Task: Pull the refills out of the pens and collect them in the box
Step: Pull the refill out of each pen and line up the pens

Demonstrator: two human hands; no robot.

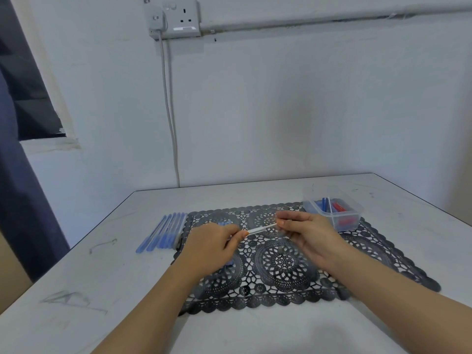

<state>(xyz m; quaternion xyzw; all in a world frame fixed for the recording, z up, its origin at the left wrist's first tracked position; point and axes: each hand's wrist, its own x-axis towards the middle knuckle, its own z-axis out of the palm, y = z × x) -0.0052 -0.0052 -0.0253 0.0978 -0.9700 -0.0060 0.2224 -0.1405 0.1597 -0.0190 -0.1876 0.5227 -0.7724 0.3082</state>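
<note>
My left hand (pixel 212 245) and my right hand (pixel 304 232) hold one thin clear pen (pixel 260 229) between them above the black lace mat (pixel 281 264). Each hand pinches one end of it. A blue bit shows under my left hand, partly hidden. Several blue capped pens (pixel 163 232) lie side by side on the table left of the mat. The clear plastic box (pixel 334 208) stands at the mat's far right corner, beyond my right hand, with blue and red pieces inside.
The white table (pixel 102 290) has its left edge close to the pens and its right edge past the box. A white wall with a socket (pixel 176 17) and a hanging cable (pixel 171 118) rises behind the table.
</note>
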